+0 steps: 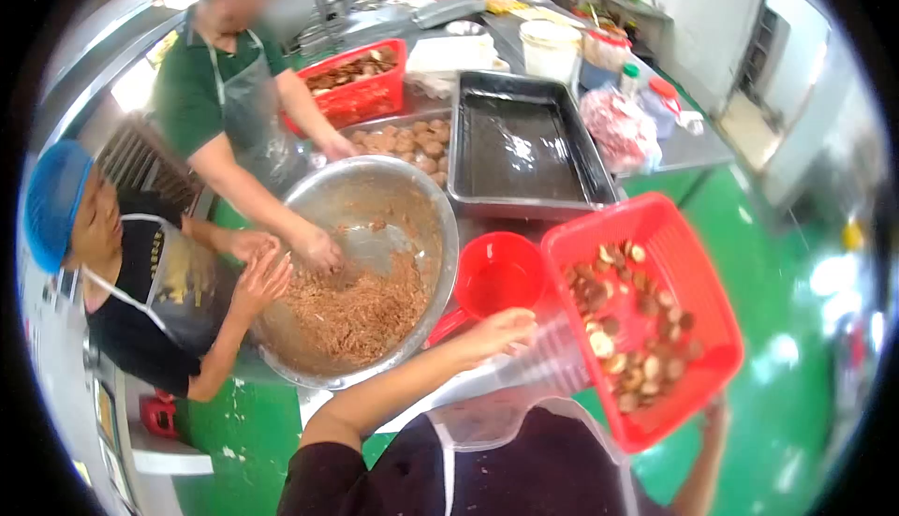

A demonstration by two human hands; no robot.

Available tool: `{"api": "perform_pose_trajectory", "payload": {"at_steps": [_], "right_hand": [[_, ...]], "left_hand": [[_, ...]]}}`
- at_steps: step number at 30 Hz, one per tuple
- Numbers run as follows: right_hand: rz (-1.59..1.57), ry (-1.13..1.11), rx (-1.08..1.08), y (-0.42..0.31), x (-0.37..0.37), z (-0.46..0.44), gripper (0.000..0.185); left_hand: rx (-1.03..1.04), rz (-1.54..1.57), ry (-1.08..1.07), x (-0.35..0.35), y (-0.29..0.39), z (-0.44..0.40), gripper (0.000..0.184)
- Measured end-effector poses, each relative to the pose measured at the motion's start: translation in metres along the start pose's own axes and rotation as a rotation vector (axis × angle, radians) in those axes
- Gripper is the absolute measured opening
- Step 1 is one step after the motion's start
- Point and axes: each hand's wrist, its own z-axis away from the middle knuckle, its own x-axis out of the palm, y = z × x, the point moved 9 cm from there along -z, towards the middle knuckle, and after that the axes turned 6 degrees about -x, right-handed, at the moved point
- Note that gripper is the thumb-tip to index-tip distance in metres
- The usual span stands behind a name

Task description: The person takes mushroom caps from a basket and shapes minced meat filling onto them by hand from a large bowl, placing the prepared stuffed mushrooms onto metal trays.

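A person wearing a clear apron has the right hand (716, 415) at the near, right edge of a red basket (708, 277), apparently gripping it, though its fingers are mostly hidden and their exact curl cannot be told. The basket tilts at the table's right side, its long axis running from far left to near right, with brown and pale pieces (651, 366), resembling cut mushrooms, scattered inside. The right hand is the nearer one, touching it; from the left hand (508, 331), the basket lies to the right. That left hand is empty, loosely open with fingers slightly bent, just beside a red pan (498, 277). To the left, a co-worker's hand (321, 251) reaches into brown mixture (361, 315) in a large metal bowl (442, 235), while another worker's hands (265, 277) are raised by its rim. Beyond sits a dark rectangular tray (487, 165) on the metal table (688, 153).
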Motion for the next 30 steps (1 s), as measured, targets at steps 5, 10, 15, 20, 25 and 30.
{"api": "perform_pose_trajectory", "payload": {"at_steps": [5,10,15,20,25,30], "right_hand": [[-0.425,-0.246,-0.078,-0.005,0.040,-0.006,0.026],[-0.593,-0.261,-0.123,0.001,0.041,-0.044,0.032],[-0.740,-0.349,-0.073,-0.007,0.048,-0.048,0.034],[-0.702,-0.322,-0.051,0.008,0.040,-0.066,0.036],[-0.678,-0.409,-0.018,0.003,0.046,-0.066,0.042],[-0.555,-0.319,0.096,-0.004,0.032,-0.050,0.047]], "left_hand": [[-0.186,0.334,0.056,0.030,-0.036,-0.087,0.037],[-0.163,0.412,0.232,0.032,-0.057,-0.139,0.031],[-0.078,0.375,0.341,0.041,-0.034,-0.127,0.026],[-0.035,0.391,0.318,0.044,-0.021,-0.120,0.032],[-0.034,0.344,0.308,0.039,-0.032,-0.125,0.034],[-0.083,0.278,0.218,0.038,-0.044,-0.106,0.031]]}}
